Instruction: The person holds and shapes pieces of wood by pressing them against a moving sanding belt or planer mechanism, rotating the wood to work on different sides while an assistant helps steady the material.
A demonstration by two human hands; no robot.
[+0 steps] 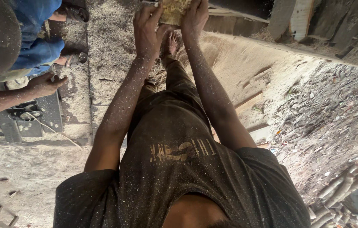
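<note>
My left hand (pixel 146 31) and my right hand (pixel 196 19) both grip a pale, sawdust-covered block of wood (pixel 174 10) at the top edge of the view, one hand on each side. Part of the block is cut off by the frame. My arms and dark shirt are speckled with sawdust. My bare foot (pixel 171 43) shows just below the block, on sawdust-covered ground.
Another person in blue trousers (pixel 35 46) and sandals stands at the left, with a hand (pixel 44 84) reaching over a grey metal piece (pixel 31 116). Thick sawdust (pixel 111 50) covers the ground. Planks (pixel 301 17) lie top right; cut sticks (pixel 335 190) pile up at bottom right.
</note>
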